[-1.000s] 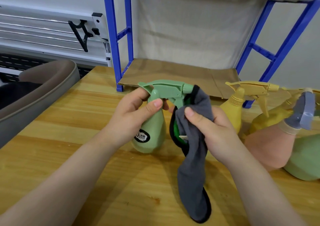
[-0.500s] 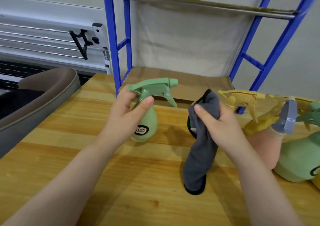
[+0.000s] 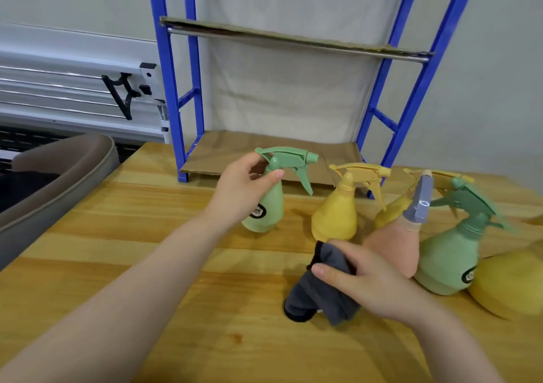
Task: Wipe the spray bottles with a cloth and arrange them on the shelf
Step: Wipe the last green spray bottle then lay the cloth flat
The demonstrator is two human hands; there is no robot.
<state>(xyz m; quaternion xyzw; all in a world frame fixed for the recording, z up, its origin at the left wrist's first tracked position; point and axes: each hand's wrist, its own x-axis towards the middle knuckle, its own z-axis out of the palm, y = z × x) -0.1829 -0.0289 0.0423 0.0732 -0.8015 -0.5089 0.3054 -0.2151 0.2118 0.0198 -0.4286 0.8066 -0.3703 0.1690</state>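
Pale walls stand behind a big wooden table [image 3: 123, 265]. At the back of the table stands a blue metal shelf rack [image 3: 172, 88]. Brown cardboard [image 3: 258, 150] covers its bottom shelf, and more cardboard lies on the shelf above. A gray tub [image 3: 58, 177] sits at the left edge of the table; what is in it cannot be seen.

Spray bottles crowd the right side of the table. A big green spray bottle [image 3: 446, 256] leans there, and its round black label is too small to read. Touching it is a pink bottle [image 3: 393, 247] with a gray-blue sprayer. A yellow spray bottle [image 3: 335, 215] stands upright near the middle. Another yellow bottle [image 3: 390, 212] leans behind the pink one, and one more yellow one [image 3: 511, 282] lies at the right edge. None of them can be seen through.

The left hand [image 3: 244, 188] curls its fingers and thumb around the neck of a small green spray bottle [image 3: 269, 209], just in front of the bottom shelf. The bottle tilts a bit, its nozzle points right, and its round black label has white writing too blurry to read.

The right hand [image 3: 364, 282] grips a bunched gray cloth [image 3: 317, 294] with a black edge. The cloth touches the table, in front of the upright yellow bottle.
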